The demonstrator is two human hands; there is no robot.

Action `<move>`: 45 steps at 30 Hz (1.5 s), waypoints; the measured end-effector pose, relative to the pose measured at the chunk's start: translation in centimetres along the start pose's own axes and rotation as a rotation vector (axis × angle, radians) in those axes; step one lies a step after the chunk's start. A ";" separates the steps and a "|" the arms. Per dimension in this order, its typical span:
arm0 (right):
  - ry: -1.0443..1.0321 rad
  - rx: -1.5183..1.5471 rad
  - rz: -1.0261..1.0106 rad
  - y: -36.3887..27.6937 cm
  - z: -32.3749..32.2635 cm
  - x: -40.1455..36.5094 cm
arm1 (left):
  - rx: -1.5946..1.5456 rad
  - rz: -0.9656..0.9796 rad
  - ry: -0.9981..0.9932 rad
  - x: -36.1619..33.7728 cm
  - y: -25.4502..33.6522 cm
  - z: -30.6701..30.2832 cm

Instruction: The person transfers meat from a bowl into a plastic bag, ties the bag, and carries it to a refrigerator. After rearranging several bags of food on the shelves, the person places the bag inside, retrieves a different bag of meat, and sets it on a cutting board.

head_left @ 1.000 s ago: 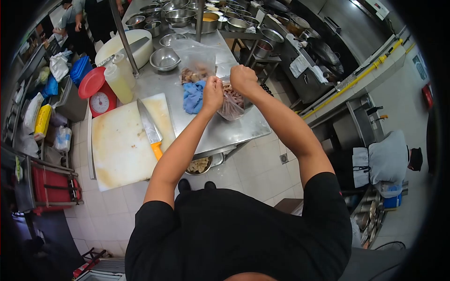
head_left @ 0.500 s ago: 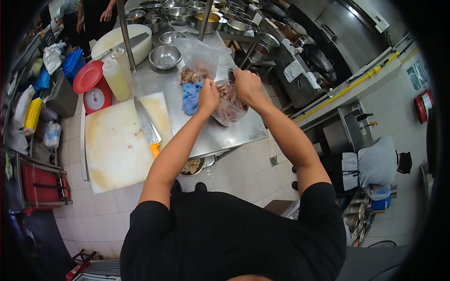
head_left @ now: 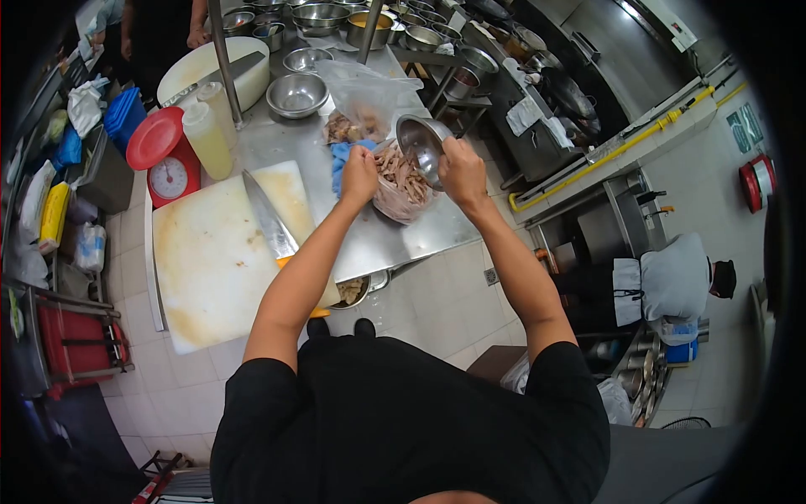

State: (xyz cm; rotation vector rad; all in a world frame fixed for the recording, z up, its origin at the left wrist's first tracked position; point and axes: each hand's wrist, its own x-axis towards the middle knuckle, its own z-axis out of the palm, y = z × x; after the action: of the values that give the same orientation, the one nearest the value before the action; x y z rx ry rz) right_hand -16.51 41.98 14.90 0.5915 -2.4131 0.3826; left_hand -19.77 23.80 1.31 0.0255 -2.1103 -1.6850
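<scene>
My right hand (head_left: pixel 462 172) is closed on the rim of a steel bowl (head_left: pixel 426 149), tilted over a clear plastic bag (head_left: pixel 405 206). Inside the bag lie strips of brownish meat (head_left: pixel 401 175), close below the bowl's mouth. My left hand (head_left: pixel 359 175) is closed at the left edge of this bag, pinching its plastic. Just behind that hand is a blue cloth (head_left: pixel 338 155), partly covered. Beyond it stands a second plastic bag (head_left: pixel 361 82) with meat pieces (head_left: pixel 348 128) at its bottom. A knife (head_left: pixel 267 214) with an orange handle rests on the white cutting board (head_left: pixel 201 269).
To the left are a red scale (head_left: pixel 172 176) and squeeze bottles (head_left: pixel 206 139). Steel bowls (head_left: pixel 297 96) stand farther back, near a metal post (head_left: pixel 225 63). Under the table's front edge is a pan of food (head_left: pixel 353 290). A co-worker (head_left: pixel 672 281) stands at the right.
The steel bowl has come up into view in my right hand, tipped over the bag. More meat strips show in the bag. My left hand has shifted slightly left.
</scene>
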 end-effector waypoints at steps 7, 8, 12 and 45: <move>0.087 0.041 -0.076 -0.1 -0.6 0.5 | -0.001 -0.008 -0.050 0.8 0.0 -1.1; 0.114 0.064 -0.046 0.0 -1.0 0.6 | -0.008 -0.014 -0.064 0.4 0.1 -1.2; 0.144 0.189 0.179 0.5 -1.5 0.3 | 0.029 0.018 -0.077 0.0 0.3 -1.8; -0.808 0.835 0.170 0.7 24.3 30.4 | 0.120 -0.232 0.200 -4.7 5.6 -0.2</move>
State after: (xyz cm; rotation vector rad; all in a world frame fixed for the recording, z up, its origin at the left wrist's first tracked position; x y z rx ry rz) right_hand -50.52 23.12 15.30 1.0406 -3.0122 1.5070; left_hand -14.01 26.34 5.00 0.4720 -2.1165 -1.6020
